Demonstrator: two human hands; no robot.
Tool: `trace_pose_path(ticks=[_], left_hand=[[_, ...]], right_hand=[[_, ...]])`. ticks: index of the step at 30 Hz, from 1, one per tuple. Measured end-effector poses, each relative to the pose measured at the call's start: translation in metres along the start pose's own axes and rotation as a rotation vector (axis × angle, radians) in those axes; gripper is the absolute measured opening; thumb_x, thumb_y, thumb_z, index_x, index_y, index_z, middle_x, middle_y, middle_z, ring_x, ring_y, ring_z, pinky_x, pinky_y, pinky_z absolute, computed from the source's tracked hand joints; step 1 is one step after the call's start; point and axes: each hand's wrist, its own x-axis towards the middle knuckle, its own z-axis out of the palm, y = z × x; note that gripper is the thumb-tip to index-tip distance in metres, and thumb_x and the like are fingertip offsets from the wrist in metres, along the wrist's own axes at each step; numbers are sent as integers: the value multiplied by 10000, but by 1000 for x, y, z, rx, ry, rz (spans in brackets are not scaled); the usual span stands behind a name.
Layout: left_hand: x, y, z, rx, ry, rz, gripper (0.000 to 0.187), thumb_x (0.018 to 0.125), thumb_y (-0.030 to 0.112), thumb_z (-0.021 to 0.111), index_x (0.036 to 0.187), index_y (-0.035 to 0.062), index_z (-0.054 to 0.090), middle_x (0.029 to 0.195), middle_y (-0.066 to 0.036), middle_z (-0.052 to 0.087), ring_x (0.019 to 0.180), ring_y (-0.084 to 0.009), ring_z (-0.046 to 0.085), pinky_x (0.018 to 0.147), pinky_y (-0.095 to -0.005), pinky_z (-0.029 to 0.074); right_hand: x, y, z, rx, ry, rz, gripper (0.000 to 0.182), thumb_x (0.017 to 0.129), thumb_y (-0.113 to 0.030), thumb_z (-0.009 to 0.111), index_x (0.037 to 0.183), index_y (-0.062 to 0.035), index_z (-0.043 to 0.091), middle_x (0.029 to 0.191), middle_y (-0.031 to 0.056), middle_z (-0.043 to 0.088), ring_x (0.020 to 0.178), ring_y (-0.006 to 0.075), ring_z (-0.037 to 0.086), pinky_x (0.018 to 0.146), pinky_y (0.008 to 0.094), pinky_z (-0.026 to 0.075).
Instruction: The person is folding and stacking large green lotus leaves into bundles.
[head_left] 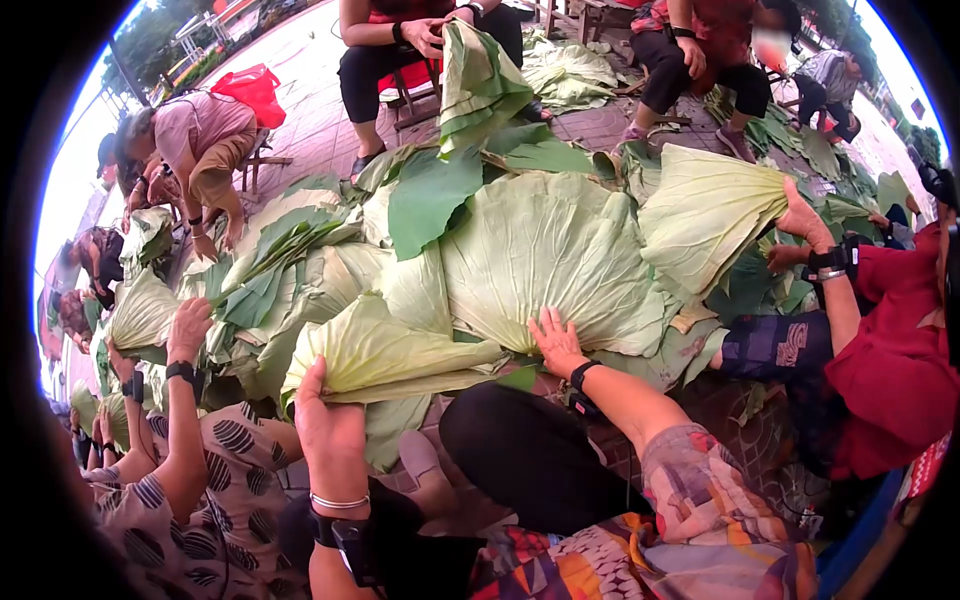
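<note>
My left hand (330,425) grips the edge of a folded pale-green lotus leaf (385,345), thumb in front and the other fingers partly hidden. The folded leaf stretches rightward toward my right hand (557,342). That hand lies with its fingers apart on the lower edge of a large lotus leaf (550,245), which is spread out with its veins showing. A darker green leaf (430,200) overlaps its upper left side. More leaves are layered beneath both.
To the right, a person in a red top holds a folded leaf (712,215). At left, a person in a patterned shirt handles another leaf (148,312). Several people sit across the leaf pile, one holding a leaf bundle (480,85). A red bag (250,92) is behind.
</note>
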Motion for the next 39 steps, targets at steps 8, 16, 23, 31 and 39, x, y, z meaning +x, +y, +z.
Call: trace_pose_path(ticks=[8,16,23,31,39], left_hand=[[-6,1,9,38,-6,4,281,813,87,550,1069,-22,511,1066,-110,564,1002,-245,528,908,-386,393],[-3,-8,9,-33,-53,-7,279,802,57,548,1070,-8,514,1065,-105,565,987,-237,535,901,-379,400],[-6,-19,16,12,-106,16,205,804,82,558,997,14,554,1003,-97,589,928,-241,558,883,-397,420],[1,-38,31,-78,-237,32,262,852,149,543,1069,4,510,989,-102,584,875,-224,578,792,-358,473],[2,-26,31,-241,-218,35,371,824,339,599,1021,35,519,957,-57,564,854,-161,555,724,-301,470]], right_hand=[[22,-4,-15,141,295,-151,498,778,-187,490,1251,-99,361,1289,143,371,1199,332,333,934,498,282],[81,71,-102,1933,111,356,272,777,-216,518,959,-21,567,920,76,616,819,199,574,756,318,450],[67,63,-239,1931,169,-127,219,819,-186,467,956,-50,571,934,55,600,839,156,555,796,295,427],[-2,-86,-312,1000,172,-707,381,803,-232,473,1075,34,501,911,152,563,827,204,538,770,286,415],[-32,-146,-278,704,104,-854,776,818,-520,465,1274,82,287,1295,270,329,1233,344,302,1038,361,228]])
